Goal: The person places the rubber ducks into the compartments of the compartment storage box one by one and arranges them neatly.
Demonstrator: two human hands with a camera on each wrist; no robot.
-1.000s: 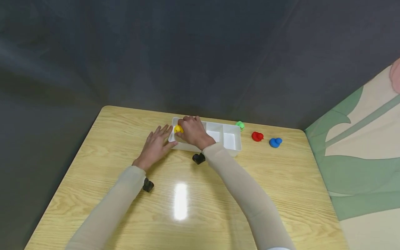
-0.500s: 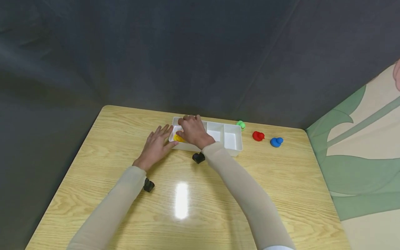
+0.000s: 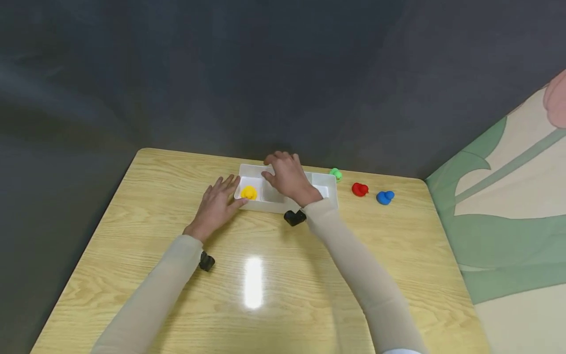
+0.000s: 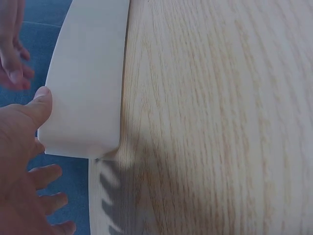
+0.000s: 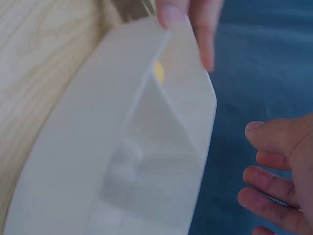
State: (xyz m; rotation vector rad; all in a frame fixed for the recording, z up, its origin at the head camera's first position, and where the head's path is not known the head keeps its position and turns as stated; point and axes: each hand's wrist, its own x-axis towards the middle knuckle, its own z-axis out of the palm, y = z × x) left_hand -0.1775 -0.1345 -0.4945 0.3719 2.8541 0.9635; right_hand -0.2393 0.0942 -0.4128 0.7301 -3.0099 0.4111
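A yellow toy duck [image 3: 249,192] sits in the leftmost compartment of a long white divided box [image 3: 269,206]. My left hand [image 3: 216,204] rests at the box's left end, fingers spread and thumb on the near corner; in the left wrist view its thumb [image 4: 43,100] touches the box wall. Over the middle of the box is my right hand [image 3: 289,177], holding nothing and hiding part of the compartments behind it. The right wrist view has that hand's fingers [image 5: 271,178] loosely bent, apart from the box. A bit of yellow [image 5: 159,72] shows inside the far compartment there.
Past the box's right end are a green toy duck [image 3: 336,174], a red toy duck [image 3: 360,189] and a blue toy duck [image 3: 385,197]. The wooden table [image 3: 300,285] meets a dark curtain [image 3: 265,88] at the back. A patterned cloth [image 3: 508,236] hangs at right.
The yellow duck, earlier under my right hand, now lies released in the leftmost compartment. My right hand has lifted off and moved right. My left hand stays at the box's end.
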